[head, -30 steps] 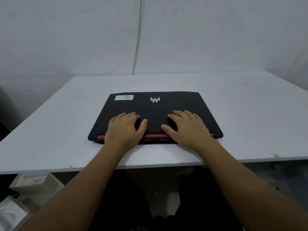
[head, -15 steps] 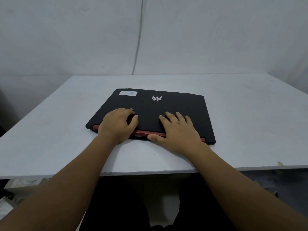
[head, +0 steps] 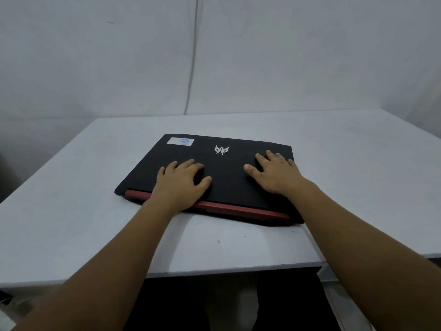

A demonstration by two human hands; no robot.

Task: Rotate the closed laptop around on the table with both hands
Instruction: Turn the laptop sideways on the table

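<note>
A closed black laptop [head: 229, 177] lies on the white table [head: 71, 211]. It has a silver logo, a white sticker at its far left corner and a red strip along its near edge. It sits askew, with its right near corner closest to me. My left hand [head: 181, 182] rests palm down on the lid's near left part, its heel over the red strip. My right hand [head: 274, 173] lies flat on the right part of the lid, fingers spread. Neither hand wraps around an edge.
The table's near edge [head: 214, 271] runs just below my forearms, with dark space under it. A white wall with a thin cable [head: 191, 68] stands behind the table. Pale objects [head: 4, 316] lie on the floor at the lower left.
The laptop has turned a little clockwise: its left end went away from me, its right near corner came closer. My right hand moved from the near edge to the right part of the lid.
</note>
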